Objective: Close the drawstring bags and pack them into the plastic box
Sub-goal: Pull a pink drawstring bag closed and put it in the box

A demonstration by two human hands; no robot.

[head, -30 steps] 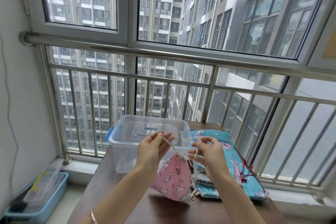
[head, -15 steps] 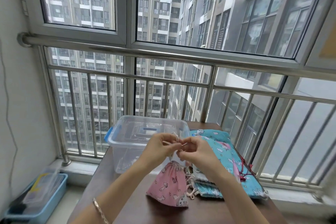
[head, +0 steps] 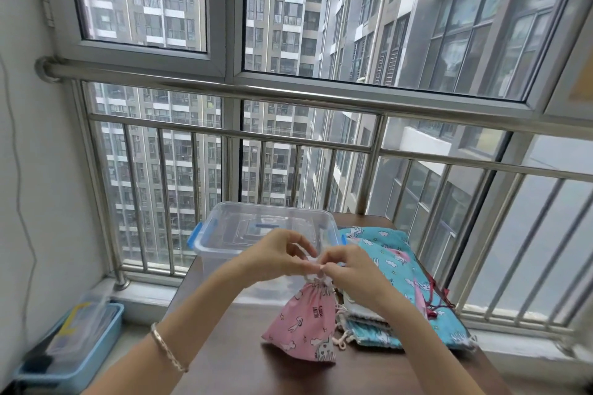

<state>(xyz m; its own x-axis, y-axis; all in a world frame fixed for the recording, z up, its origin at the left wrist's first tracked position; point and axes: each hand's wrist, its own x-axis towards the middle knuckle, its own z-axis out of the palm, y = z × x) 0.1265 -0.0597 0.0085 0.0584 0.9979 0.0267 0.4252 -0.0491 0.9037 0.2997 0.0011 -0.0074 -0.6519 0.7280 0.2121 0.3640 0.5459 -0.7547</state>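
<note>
Two hands meet above pink drawstring bag [head: 305,321]. Left hand [head: 279,255] pinches white cord [head: 310,276] at gathered neck; right hand [head: 348,263] pinches same cord from other side, fingertips nearly touching. Bag neck cinched, lower end on dark table [head: 240,365], just in front of clear plastic box [head: 221,234] with blue latches. Teal drawstring bags [head: 388,255] stacked flat, just right of pink bag. Bracelet [head: 168,346] on left wrist.

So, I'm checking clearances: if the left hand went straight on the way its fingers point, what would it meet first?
Probably the right hand: the left hand points across at it above the pink bag, fingertips nearly touching; depth is unclear.
</note>
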